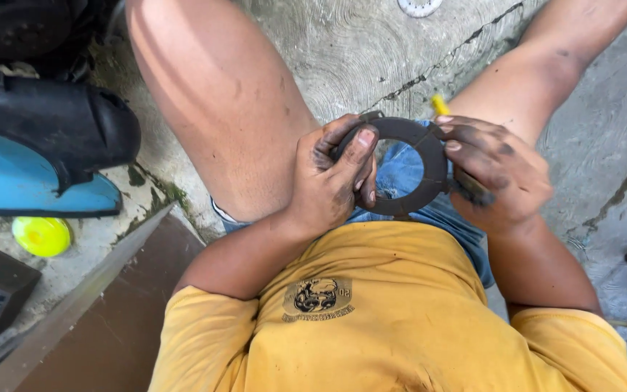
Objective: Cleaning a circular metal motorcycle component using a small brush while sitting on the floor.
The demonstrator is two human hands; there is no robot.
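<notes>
Grease-blackened left hand (332, 181) curls around a dark flat ring (400, 165), thumb pressed on its upper rim. Right hand (498, 174) pinches the opposite edge, also gripping a yellow-tipped tool (440, 105). Ring faces upward over the lap, no long axis.

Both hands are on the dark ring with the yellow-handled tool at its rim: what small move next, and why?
Probably draw the tool a little along the ring: the right hand holds it at the rim, and the left hand pinches the opposite edge steady.
</notes>
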